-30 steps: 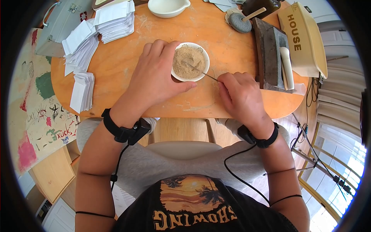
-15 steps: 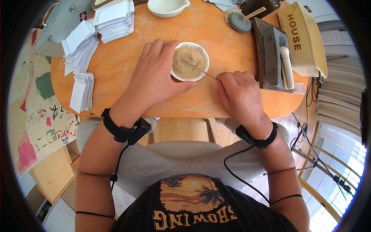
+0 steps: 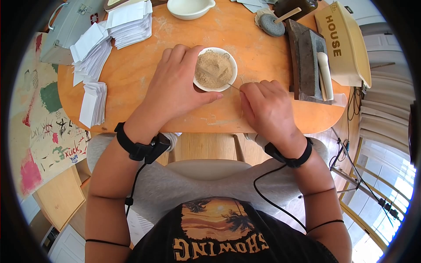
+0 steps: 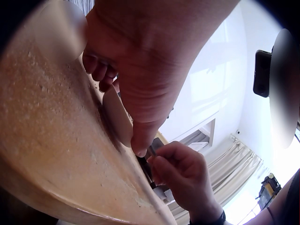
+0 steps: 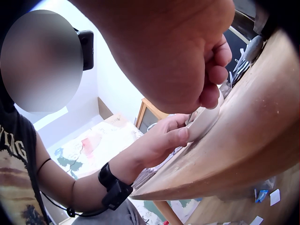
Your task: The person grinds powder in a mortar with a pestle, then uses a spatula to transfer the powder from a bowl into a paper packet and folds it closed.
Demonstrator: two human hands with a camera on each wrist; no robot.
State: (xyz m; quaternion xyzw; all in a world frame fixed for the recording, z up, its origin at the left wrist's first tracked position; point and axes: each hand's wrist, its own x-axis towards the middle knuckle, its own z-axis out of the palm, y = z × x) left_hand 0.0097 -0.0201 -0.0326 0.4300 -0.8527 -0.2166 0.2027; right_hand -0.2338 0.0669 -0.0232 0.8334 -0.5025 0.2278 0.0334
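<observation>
A small white bowl (image 3: 235, 72) with a patterned inner edge holds tan powder (image 3: 217, 63). My left hand (image 3: 171, 87) grips the bowl from the left, thumb along its near side and fingers curled round the far side. In the left wrist view the bowl (image 4: 116, 115) stands on the wooden table. My right hand (image 3: 267, 103) pinches the handle of a thin metal tool (image 3: 233, 87) just right of the bowl. The tool slants over the rim, its far end in the powder. From the right wrist view, curled fingers (image 5: 216, 75) hide most of the tool.
White paper packets (image 3: 94, 103) stand in stacks at the left, near a grey metal case (image 3: 72, 33). A spouted white dish (image 3: 188, 9) is at the back. On the right are a round stone with a wooden handle (image 3: 272, 26), a dark stone block (image 3: 302, 61) and a cream HOUSE bin (image 3: 344, 48).
My right hand has shifted slightly left toward the bowl, pushing the tool further across the powder, whose surface has changed shape. The left hand and bowl have hardly moved.
</observation>
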